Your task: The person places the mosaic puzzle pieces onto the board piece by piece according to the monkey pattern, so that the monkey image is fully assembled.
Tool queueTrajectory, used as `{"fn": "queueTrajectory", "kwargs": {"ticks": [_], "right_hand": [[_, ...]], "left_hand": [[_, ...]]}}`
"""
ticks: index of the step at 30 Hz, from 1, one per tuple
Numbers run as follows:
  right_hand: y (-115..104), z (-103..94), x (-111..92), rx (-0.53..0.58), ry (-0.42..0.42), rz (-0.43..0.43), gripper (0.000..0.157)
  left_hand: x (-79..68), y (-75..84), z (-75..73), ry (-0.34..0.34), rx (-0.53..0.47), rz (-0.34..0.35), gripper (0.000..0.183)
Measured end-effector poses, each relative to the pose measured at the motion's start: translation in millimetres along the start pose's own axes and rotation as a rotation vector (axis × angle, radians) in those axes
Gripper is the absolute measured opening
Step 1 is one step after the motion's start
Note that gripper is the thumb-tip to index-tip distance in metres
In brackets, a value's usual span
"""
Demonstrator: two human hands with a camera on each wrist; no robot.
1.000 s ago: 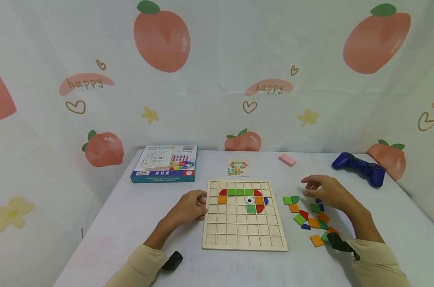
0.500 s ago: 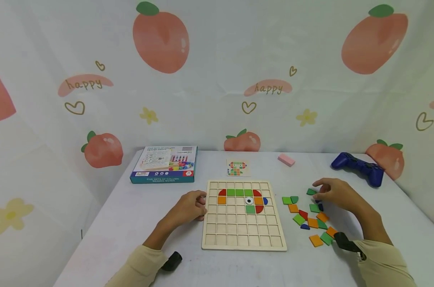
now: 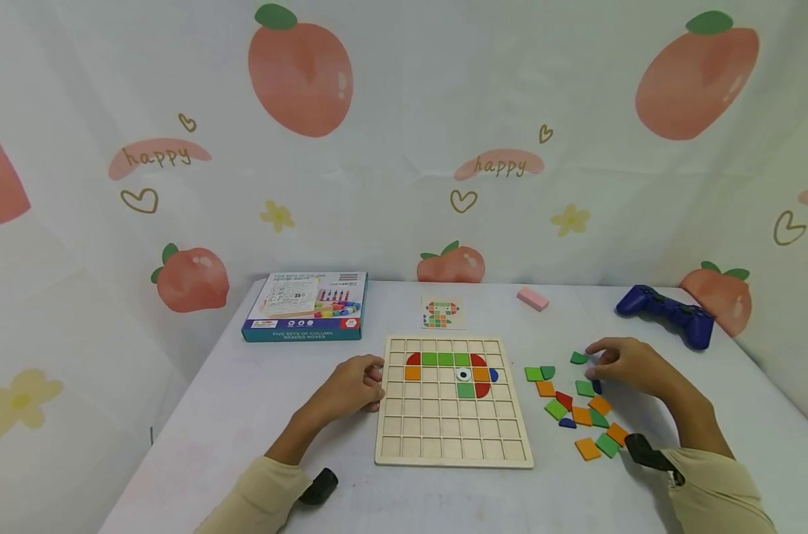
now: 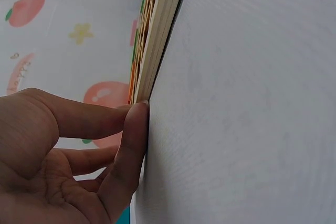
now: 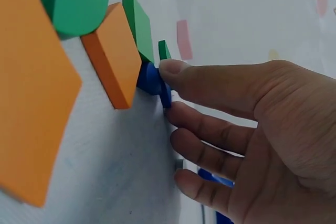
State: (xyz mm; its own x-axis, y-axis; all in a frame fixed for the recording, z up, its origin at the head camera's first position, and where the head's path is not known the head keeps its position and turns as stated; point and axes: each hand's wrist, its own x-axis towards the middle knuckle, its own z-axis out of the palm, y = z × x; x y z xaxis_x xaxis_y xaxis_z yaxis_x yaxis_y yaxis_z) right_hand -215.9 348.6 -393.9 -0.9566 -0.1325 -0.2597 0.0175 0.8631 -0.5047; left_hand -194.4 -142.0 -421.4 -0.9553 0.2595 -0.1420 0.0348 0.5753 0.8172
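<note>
My left hand (image 3: 350, 386) holds the left edge of the wooden grid board (image 3: 437, 430), thumb and index finger (image 4: 137, 129) at its rim. Red, green, orange and blue tiles and a round eye tile (image 3: 464, 375) lie in the board's upper squares. Right of the board, my right hand (image 3: 634, 366) is low over the scattered tiles. Its thumb (image 5: 181, 72) and index finger pinch a small blue tile (image 5: 166, 94). Close by are a second blue tile (image 5: 148, 78), a green quarter-round tile (image 3: 579, 357) and a green square tile (image 3: 585, 388).
Several orange, green, red and blue tiles (image 3: 582, 415) lie between board and right forearm. Behind the board are a pattern card (image 3: 442, 313) and a pink block (image 3: 533, 299). A boxed set (image 3: 306, 305) stands back left, a blue game controller (image 3: 665, 315) back right.
The right hand has moved right and down toward the table, uncovering the green quarter-round tile, and its fingers have closed on a blue tile. The left hand stays at the board's edge.
</note>
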Motion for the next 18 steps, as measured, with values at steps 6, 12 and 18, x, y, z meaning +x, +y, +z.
{"fn": "queueTrajectory", "kwargs": {"ticks": [6, 12, 18], "right_hand": [[-0.3, 0.3, -0.2, -0.001, 0.026, -0.022, 0.054], [0.5, -0.5, 0.5, 0.002, 0.014, 0.014, 0.05], [1.7, -0.2, -0.5, 0.008, 0.017, 0.022, 0.041]], "left_hand": [[-0.4, 0.2, -0.1, -0.004, 0.0, 0.001, 0.052], [-2.1, 0.6, -0.9, -0.003, -0.004, 0.004, 0.053], [-2.2, 0.7, -0.5, -0.002, -0.005, 0.002, 0.053]]}}
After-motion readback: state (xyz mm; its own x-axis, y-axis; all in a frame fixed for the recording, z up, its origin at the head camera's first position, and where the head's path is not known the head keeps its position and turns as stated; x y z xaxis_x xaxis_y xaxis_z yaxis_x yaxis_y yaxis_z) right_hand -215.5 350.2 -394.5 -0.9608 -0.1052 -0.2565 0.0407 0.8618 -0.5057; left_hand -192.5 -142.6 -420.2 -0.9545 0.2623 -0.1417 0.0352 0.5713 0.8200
